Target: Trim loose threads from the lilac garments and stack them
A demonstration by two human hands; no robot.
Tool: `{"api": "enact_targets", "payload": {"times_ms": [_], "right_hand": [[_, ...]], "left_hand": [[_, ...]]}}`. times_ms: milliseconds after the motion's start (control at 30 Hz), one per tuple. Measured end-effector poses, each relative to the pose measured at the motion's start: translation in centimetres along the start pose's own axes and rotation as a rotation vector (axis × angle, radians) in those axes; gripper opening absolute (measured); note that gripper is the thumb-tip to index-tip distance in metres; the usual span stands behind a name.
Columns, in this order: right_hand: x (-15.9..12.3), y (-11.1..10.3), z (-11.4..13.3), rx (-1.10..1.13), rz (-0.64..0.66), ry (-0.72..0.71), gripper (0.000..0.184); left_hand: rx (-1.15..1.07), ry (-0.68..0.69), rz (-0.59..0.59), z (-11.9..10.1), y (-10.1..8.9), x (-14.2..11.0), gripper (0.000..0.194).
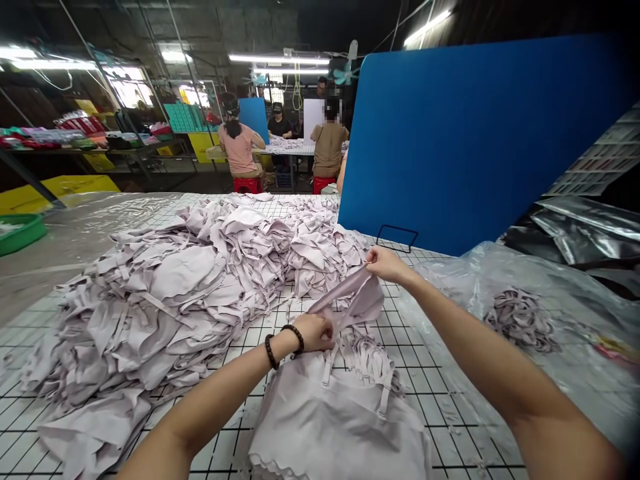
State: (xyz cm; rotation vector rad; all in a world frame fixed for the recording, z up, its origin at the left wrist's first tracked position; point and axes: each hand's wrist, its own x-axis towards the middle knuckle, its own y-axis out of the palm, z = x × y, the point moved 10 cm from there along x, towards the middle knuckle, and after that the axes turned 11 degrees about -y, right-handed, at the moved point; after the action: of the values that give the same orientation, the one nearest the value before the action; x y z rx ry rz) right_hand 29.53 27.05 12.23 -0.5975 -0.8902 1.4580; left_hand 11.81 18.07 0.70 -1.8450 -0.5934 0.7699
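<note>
A pale mauve strappy garment (367,301) is stretched between my two hands above the table. My left hand (315,331), with dark beaded bracelets on the wrist, is closed on its near end. At the far right end my right hand (389,265) pinches the fabric's edge. Just below lies a neat stack of camisole-like garments (340,417), with thin straps gathered at its top and a scalloped hem toward me. To the left spreads a large loose heap of the same pale garments (165,307).
A blue board (450,147) stands at the right behind a black wire stand (397,238). Clear plastic sheeting (480,280) with a bundle of straps (523,320) covers the table's right side. A green basin (20,233) sits far left. Several people work at a table beyond.
</note>
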Motion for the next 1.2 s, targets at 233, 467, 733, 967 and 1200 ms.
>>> {"api": "enact_targets", "payload": {"times_ms": [233, 467, 733, 967, 1200], "right_hand": [[0.4, -3.4, -1.8, 0.109, 0.078, 0.017, 0.019], [-0.3, -3.9, -0.6, -0.178, 0.336, -0.103, 0.027], [0.3, -6.8, 3.1, -0.571, 0.263, -0.233, 0.027], [-1.5, -5.7, 4.9, -0.346, 0.397, -0.395, 0.017], [-5.3, -4.7, 6.5, 0.089, 0.534, -0.264, 0.036]], "left_hand": [[0.046, 0.126, -0.258, 1.3, -9.2, -3.2, 0.026], [0.008, 0.038, -0.278, 5.7, -16.4, -3.6, 0.036], [0.076, 0.189, -0.439, -0.2, -23.1, -7.7, 0.036], [0.078, 0.020, -0.226, 3.6, -20.3, -6.2, 0.040], [-0.162, -0.061, -0.232, 6.6, -21.1, -6.4, 0.042]]}}
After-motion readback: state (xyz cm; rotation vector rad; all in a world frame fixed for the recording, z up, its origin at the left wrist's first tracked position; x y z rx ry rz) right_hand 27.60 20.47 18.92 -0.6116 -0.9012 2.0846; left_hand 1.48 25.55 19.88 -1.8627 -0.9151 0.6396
